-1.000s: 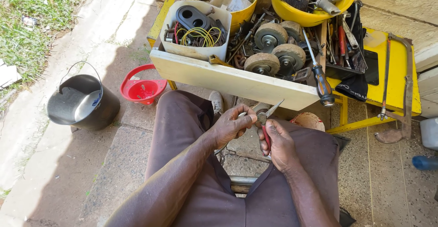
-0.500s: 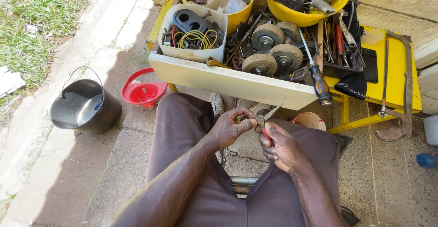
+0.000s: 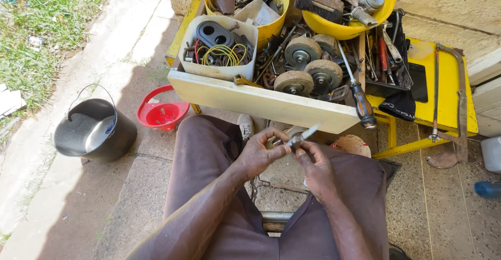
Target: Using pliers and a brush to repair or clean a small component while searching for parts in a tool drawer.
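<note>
Raised now, both hands (image 3: 289, 158) pinch a small metal tool (image 3: 301, 135) (lower end hidden).

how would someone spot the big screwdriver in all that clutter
Find the yellow table piled with tools, then its pale front board. The screwdriver hangs over that board's right end; it alone has a dark handle with an orange stripe.
</note>
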